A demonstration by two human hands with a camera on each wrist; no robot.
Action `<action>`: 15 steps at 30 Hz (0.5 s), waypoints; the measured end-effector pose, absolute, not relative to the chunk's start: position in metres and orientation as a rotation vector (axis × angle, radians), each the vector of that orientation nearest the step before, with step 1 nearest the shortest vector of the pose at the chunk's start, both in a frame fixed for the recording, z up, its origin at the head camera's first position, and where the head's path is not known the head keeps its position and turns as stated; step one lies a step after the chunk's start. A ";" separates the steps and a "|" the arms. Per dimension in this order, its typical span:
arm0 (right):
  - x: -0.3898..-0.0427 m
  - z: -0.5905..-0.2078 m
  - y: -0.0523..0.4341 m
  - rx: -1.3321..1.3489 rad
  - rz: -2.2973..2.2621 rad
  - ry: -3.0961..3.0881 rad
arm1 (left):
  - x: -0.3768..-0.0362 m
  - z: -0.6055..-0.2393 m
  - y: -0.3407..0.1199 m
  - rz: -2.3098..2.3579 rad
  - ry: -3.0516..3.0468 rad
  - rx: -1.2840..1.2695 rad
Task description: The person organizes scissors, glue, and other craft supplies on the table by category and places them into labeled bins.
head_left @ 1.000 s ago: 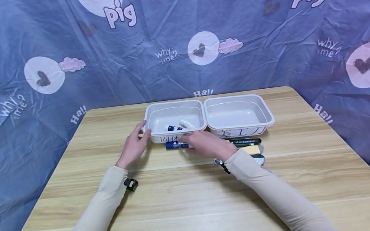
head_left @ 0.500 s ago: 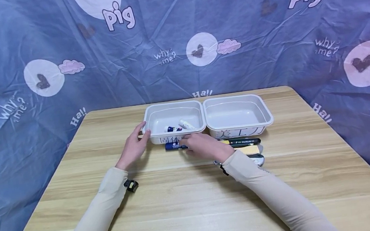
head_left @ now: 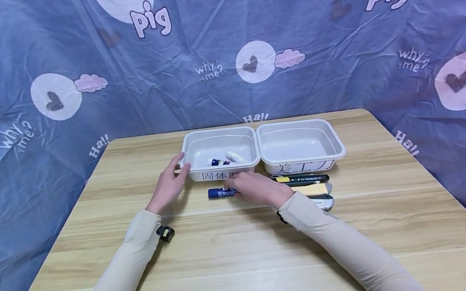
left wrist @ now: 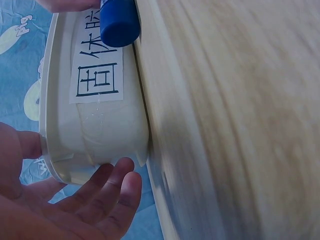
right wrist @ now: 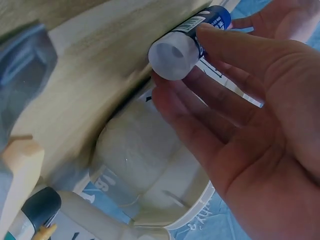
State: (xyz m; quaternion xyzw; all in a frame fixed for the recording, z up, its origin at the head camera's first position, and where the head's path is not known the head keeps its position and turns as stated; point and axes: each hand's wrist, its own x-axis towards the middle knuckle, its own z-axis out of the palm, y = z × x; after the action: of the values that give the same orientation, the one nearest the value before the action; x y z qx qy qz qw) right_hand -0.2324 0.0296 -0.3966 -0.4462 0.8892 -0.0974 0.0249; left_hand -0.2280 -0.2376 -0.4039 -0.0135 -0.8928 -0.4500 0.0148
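A blue glue stick lies crosswise just in front of the left white tray, which bears a label in black characters. My right hand pinches the stick's near end. In the right wrist view the thumb lies over the glue stick and the fingers curl under it. My left hand rests with relaxed fingers against the tray's left front corner. The left wrist view shows the left hand touching the tray wall, with the stick's blue cap beyond.
Two small glue sticks lie inside the left tray. The right white tray holds nothing. In front of it lie a black pen-like tool, a yellow one and a grey one. Bare wooden table stretches toward me.
The right hand has drawn the blue glue stick a little away from the tray's front wall, toward me. The left hand has stayed at the tray's corner.
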 end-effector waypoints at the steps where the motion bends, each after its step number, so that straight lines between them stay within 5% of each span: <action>1: -0.232 -0.397 0.029 -1.371 -0.303 2.747 | -0.228 -0.404 -0.237 -1.403 -2.777 -0.042; 15: -0.230 -0.396 0.030 -1.409 -0.284 2.740 | -0.229 -0.405 -0.238 -1.389 -2.768 -0.039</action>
State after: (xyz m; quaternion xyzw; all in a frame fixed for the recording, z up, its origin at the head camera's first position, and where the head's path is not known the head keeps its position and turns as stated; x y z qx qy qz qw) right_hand -0.2303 0.0298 -0.3956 -0.4553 0.8853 -0.0919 0.0236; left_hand -0.2288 -0.2376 -0.4055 -0.0126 -0.8934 -0.4485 0.0221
